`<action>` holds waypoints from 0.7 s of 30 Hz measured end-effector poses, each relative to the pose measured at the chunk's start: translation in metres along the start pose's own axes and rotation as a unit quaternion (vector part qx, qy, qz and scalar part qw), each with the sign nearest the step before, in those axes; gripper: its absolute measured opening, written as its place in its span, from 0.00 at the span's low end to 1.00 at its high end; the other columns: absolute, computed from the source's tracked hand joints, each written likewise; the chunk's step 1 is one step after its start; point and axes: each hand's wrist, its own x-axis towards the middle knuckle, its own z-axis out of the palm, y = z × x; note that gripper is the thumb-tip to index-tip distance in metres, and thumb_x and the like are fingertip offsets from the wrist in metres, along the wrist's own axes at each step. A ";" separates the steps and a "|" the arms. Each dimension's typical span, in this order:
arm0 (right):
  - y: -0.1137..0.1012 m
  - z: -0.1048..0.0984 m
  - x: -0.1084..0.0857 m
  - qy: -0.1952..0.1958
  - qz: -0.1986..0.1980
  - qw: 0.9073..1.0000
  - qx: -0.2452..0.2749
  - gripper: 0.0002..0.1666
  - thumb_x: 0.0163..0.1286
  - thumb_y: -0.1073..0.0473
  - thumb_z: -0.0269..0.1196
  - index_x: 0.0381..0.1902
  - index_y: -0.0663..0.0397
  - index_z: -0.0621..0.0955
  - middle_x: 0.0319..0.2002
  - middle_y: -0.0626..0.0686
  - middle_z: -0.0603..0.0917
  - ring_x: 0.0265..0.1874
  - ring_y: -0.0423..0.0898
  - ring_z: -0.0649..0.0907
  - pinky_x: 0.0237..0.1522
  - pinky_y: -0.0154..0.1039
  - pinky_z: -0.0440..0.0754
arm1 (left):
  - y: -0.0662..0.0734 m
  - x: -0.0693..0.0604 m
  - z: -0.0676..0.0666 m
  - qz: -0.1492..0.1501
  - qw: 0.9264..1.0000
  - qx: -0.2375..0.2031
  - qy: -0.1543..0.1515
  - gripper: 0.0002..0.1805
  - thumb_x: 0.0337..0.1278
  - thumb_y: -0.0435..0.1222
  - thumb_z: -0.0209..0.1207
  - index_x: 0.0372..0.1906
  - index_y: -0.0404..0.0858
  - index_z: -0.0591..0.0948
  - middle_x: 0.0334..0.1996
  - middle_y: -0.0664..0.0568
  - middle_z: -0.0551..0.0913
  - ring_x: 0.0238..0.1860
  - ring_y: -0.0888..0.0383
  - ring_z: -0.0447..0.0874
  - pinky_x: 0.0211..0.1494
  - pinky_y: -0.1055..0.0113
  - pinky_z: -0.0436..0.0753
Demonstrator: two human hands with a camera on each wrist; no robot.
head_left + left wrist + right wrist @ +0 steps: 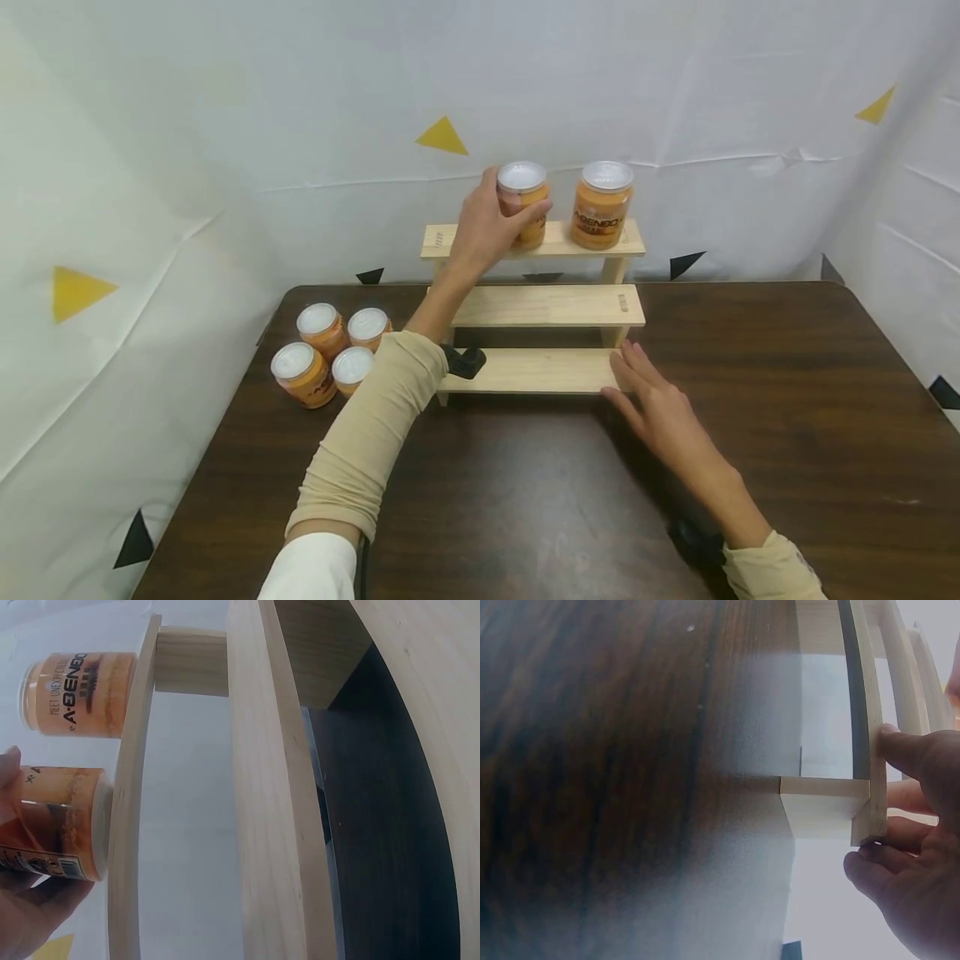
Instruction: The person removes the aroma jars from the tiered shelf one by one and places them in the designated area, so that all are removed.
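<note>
At the top of the wooden rack (536,306), the left hand (487,223) clamps one can (522,185) between fingers and thumb; whether its base rests there, I cannot tell. Another can (602,204) stands at the rack's top right. The right hand (663,417), fingers apart, touches the rack's lower right end. Four cans (303,375) stand left of the rack.

Stepped shelf (536,307): bare wood, matt, rather smooth, with fine grain | cans (599,210): glossy printed walls, lids (608,174) shiny like metal | table (517,492): wood-grained top, smooth, softly shining | left sleeve (375,425): wrinkled matt cloth | far backdrop (300,108): matt, creased; cloth or plastic, I cannot tell
</note>
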 end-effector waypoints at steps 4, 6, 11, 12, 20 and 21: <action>0.000 0.000 0.001 0.000 -0.001 1.000 0.001 0.35 0.73 0.62 0.75 0.74 0.71 0.78 0.78 0.72 0.72 0.76 0.72 0.74 0.64 0.72 0.80 | -0.002 -0.001 -0.005 -0.001 1.000 0.005 0.005 0.44 0.72 0.50 0.73 0.79 0.31 0.67 0.68 0.38 0.82 0.67 0.47 0.83 0.70 0.55 0.82; 0.001 0.001 0.001 -0.001 -0.002 1.000 0.002 0.36 0.73 0.63 0.75 0.74 0.71 0.78 0.78 0.72 0.72 0.76 0.72 0.74 0.64 0.72 0.80 | -0.004 -0.002 -0.008 -0.003 1.000 0.006 0.008 0.44 0.72 0.50 0.73 0.79 0.31 0.67 0.68 0.39 0.82 0.67 0.47 0.83 0.70 0.55 0.82; 0.003 0.002 0.002 0.002 -0.009 1.000 -0.003 0.36 0.72 0.63 0.75 0.74 0.71 0.78 0.77 0.72 0.73 0.75 0.72 0.75 0.62 0.72 0.81 | -0.007 -0.006 -0.015 -0.007 1.000 0.012 0.021 0.44 0.70 0.50 0.74 0.79 0.33 0.68 0.68 0.39 0.82 0.66 0.47 0.83 0.70 0.55 0.82; 0.004 0.002 0.002 0.001 -0.008 1.000 -0.003 0.36 0.72 0.63 0.75 0.74 0.70 0.78 0.77 0.72 0.73 0.75 0.72 0.75 0.62 0.72 0.81 | -0.008 -0.007 -0.016 -0.005 1.000 0.011 0.024 0.44 0.70 0.50 0.74 0.79 0.33 0.69 0.67 0.39 0.82 0.66 0.47 0.83 0.70 0.55 0.82; 0.005 0.000 0.003 -0.010 0.003 1.000 0.000 0.36 0.74 0.61 0.74 0.74 0.70 0.77 0.78 0.72 0.71 0.76 0.72 0.73 0.64 0.73 0.79 | -0.011 -0.015 -0.029 0.001 0.999 0.012 0.041 0.44 0.68 0.50 0.75 0.79 0.35 0.69 0.67 0.40 0.83 0.65 0.48 0.83 0.68 0.55 0.82; 0.006 0.000 0.003 -0.009 0.002 1.000 0.000 0.36 0.74 0.62 0.75 0.74 0.70 0.77 0.78 0.72 0.72 0.76 0.72 0.74 0.64 0.73 0.79 | -0.011 -0.017 -0.031 0.002 0.999 0.010 0.044 0.44 0.68 0.50 0.75 0.79 0.35 0.70 0.67 0.41 0.83 0.65 0.48 0.83 0.67 0.55 0.82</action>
